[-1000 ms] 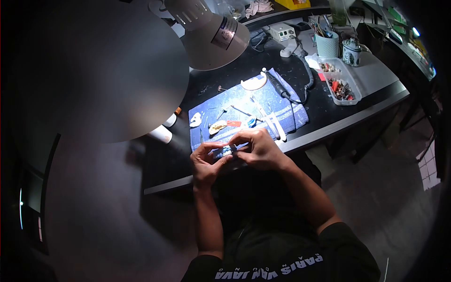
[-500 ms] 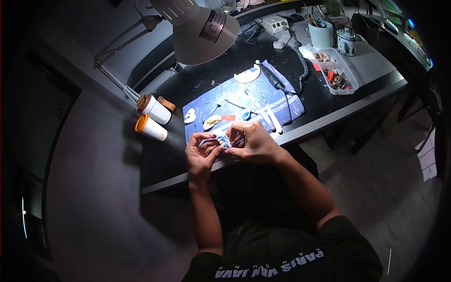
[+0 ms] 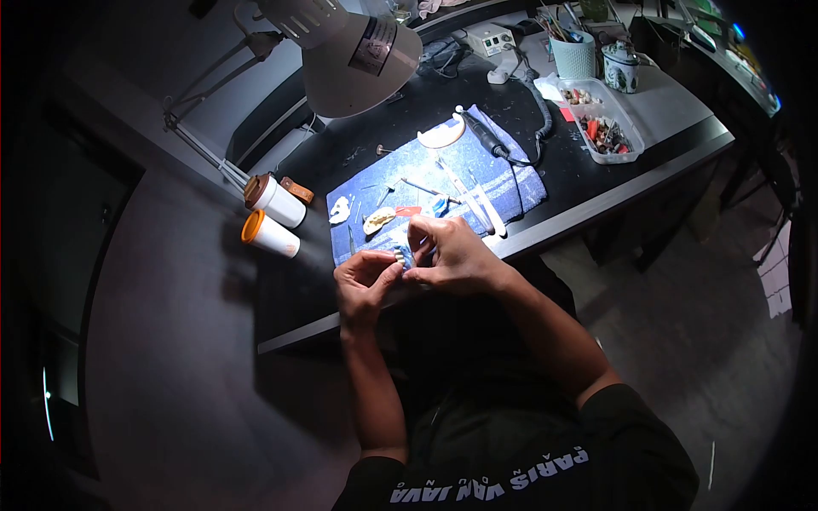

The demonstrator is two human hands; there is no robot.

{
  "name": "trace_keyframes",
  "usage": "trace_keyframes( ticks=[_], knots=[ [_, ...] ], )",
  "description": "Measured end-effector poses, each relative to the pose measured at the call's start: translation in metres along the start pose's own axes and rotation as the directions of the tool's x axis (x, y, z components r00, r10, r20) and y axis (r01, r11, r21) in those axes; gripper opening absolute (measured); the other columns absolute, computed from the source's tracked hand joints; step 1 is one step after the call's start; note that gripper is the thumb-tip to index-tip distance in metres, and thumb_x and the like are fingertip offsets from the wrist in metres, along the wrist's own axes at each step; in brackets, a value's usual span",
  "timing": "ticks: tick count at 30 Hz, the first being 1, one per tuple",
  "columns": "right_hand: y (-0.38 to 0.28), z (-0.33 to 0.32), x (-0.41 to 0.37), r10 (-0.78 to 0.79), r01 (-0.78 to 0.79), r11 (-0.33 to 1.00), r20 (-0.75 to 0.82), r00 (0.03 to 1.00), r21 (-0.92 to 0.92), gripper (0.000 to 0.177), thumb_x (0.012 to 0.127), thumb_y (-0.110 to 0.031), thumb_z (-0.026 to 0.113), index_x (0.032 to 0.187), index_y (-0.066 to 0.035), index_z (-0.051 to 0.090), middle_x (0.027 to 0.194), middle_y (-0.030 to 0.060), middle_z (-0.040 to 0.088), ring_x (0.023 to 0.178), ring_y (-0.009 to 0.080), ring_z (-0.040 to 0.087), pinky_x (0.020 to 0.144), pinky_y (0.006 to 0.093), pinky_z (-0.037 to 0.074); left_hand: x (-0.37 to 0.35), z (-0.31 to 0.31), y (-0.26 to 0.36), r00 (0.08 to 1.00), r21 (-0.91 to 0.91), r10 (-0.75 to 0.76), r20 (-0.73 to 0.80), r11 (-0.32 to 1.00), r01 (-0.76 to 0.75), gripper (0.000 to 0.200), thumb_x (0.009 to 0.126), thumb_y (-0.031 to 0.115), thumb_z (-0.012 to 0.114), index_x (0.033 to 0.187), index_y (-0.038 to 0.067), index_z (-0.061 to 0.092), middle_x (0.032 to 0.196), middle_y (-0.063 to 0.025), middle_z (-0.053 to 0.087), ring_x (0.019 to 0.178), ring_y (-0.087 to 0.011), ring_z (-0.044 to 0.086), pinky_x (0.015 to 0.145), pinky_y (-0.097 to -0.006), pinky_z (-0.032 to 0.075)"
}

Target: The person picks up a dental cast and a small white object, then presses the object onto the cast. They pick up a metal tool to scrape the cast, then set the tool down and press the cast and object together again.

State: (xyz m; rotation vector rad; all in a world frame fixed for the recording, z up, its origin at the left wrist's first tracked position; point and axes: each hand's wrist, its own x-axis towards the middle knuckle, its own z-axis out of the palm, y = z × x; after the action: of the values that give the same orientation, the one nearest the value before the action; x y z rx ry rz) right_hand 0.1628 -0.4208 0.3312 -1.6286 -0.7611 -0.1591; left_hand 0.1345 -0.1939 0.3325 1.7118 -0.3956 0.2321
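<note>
My left hand (image 3: 365,288) and my right hand (image 3: 453,255) meet over the near edge of a black workbench (image 3: 596,187). Between their fingertips sits a small blue dental model with pale teeth (image 3: 400,255), gripped from both sides. Just beyond my hands lies a blue towel (image 3: 503,183) with several thin metal tools, a cream-coloured cast (image 3: 375,221), a small white piece (image 3: 340,209), a red bit and a blue bit. A black handpiece (image 3: 486,134) with its cable lies across the towel's far end.
A desk lamp (image 3: 349,47) hangs over the bench's far left. Two white cups with orange lids (image 3: 271,217) stand left of the towel. A clear tray of burs (image 3: 601,128), a teal pen holder (image 3: 573,55), a patterned mug and a small control box stand at the back right.
The dark shape that filled the upper left a second ago is gone, showing the lamp arm and cups. My hands have turned the model slightly and the view has shifted a little.
</note>
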Motion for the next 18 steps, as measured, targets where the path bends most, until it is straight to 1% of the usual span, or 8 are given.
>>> trace_keyframes(
  ticks=[2,5,8,11,12,15,18],
  knots=[
    [0.0001,-0.0004,0.0009,-0.008,0.008,1.000,-0.012,1.000,0.012,0.044,0.077,-0.011,0.092,0.107,0.000,0.064,0.098,0.0174,0.076,0.085,0.0255,0.082,0.076,0.0348,0.064,-0.0003,0.0004,-0.0001,1.000,-0.008,0.000,-0.003,1.000,0.000,0.010,0.093,-0.002,0.082,0.102,-0.002,0.077,0.097,-0.0074,0.079,0.090,-0.0112,0.074,0.086,-0.0270,0.058],
    [-0.0046,0.0014,0.0002,0.052,-0.049,0.996,-0.036,0.998,0.077,0.058,0.077,-0.005,0.094,0.128,-0.001,0.066,0.091,0.0078,0.074,0.082,0.0133,0.077,0.069,0.0283,0.062,-0.0004,0.0003,0.0002,1.000,-0.022,-0.011,-0.005,1.000,0.011,0.012,0.093,-0.003,0.081,0.103,-0.002,0.075,0.097,-0.0063,0.077,0.090,-0.0108,0.073,0.086,-0.0261,0.057],
    [-0.0048,0.0005,0.0001,0.035,-0.035,0.997,0.004,0.999,0.062,0.064,0.078,-0.007,0.095,0.135,-0.001,0.066,0.095,0.0072,0.074,0.083,0.0119,0.076,0.070,0.0270,0.061,-0.0014,0.0014,0.0026,1.000,-0.020,-0.026,-0.002,0.999,0.026,0.015,0.092,-0.006,0.079,0.105,-0.001,0.072,0.098,-0.0050,0.074,0.091,-0.0106,0.071,0.086,-0.0252,0.056],
    [0.0039,0.0017,0.0003,0.028,-0.029,0.999,0.032,0.999,0.026,0.062,0.078,-0.008,0.095,0.133,-0.002,0.067,0.096,0.0067,0.073,0.081,0.0113,0.075,0.070,0.0259,0.061,0.0018,0.0018,0.0009,1.000,-0.048,-0.014,0.005,0.999,0.014,0.017,0.092,-0.007,0.078,0.106,0.000,0.070,0.099,-0.0043,0.072,0.091,-0.0102,0.071,0.086,-0.0251,0.056],
    [0.0010,0.0017,0.0000,0.038,-0.038,0.999,0.022,0.999,0.017,0.061,0.078,-0.009,0.095,0.132,-0.001,0.068,0.094,0.0054,0.072,0.080,0.0099,0.074,0.071,0.0246,0.061,0.0015,0.0010,0.0007,1.000,-0.047,-0.017,0.007,0.999,0.017,0.017,0.092,-0.007,0.078,0.106,0.000,0.070,0.100,-0.0044,0.072,0.092,-0.0102,0.071,0.086,-0.0251,0.056],
    [0.0025,0.0024,-0.0003,0.022,-0.022,1.000,0.002,1.000,0.017,0.060,0.078,-0.009,0.096,0.131,-0.002,0.068,0.092,0.0039,0.071,0.078,0.0078,0.073,0.071,0.0239,0.061,0.0000,-0.0008,0.0002,0.999,-0.059,-0.030,0.012,0.998,0.031,0.018,0.092,-0.007,0.078,0.106,0.000,0.070,0.100,-0.0044,0.072,0.092,-0.0101,0.071,0.085,-0.0252,0.057],
    [0.0030,0.0019,-0.0007,0.026,-0.027,0.999,0.020,0.999,0.044,0.058,0.078,-0.008,0.095,0.130,-0.002,0.069,0.091,0.0033,0.070,0.078,0.0068,0.072,0.070,0.0234,0.061,0.0003,0.0010,0.0008,1.000,-0.058,-0.030,0.001,0.998,0.030,0.018,0.092,-0.007,0.078,0.106,-0.001,0.070,0.099,-0.0048,0.073,0.091,-0.0101,0.071,0.085,-0.0250,0.057]
  ],
)
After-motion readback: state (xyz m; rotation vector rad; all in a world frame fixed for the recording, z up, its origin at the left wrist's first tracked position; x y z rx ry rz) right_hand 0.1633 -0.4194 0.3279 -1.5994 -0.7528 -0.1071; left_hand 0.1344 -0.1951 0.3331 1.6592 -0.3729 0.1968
